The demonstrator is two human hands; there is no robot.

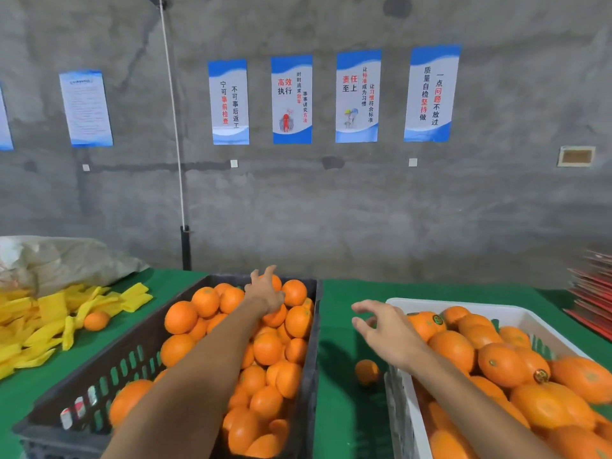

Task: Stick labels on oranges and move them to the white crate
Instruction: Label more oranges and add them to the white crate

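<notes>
Grey concrete wall (331,210) behind bench, four blue-and-white posters (358,96) in a row, a white cord (172,111) hanging down it. Green-covered table (341,326) carries two crates side by side. Dark crate (99,376) at centre-left, heaped with unlabelled oranges (266,347). White crate (463,308) at right, also well filled; labelled oranges (427,323) visible there, one round sticker near the far-left corner, another sticker (540,376) on fruit mid-crate. Left hand (265,289) reached to the far end of the dark crate, fingers spread and laid over an orange at the back of the pile; whether they actually close on it, cannot tell. Right hand (381,326) hovering over the near-left corner of the white crate, fingers loosely curved and apart, nothing in it. Single loose orange (367,371) on the green cloth between the two crates. Far left: pile of yellow foam sleeves (49,313) with another stray orange (96,320) among them, a pale sack (66,260) behind. Red stacked sheets (592,293) at right edge.
</notes>
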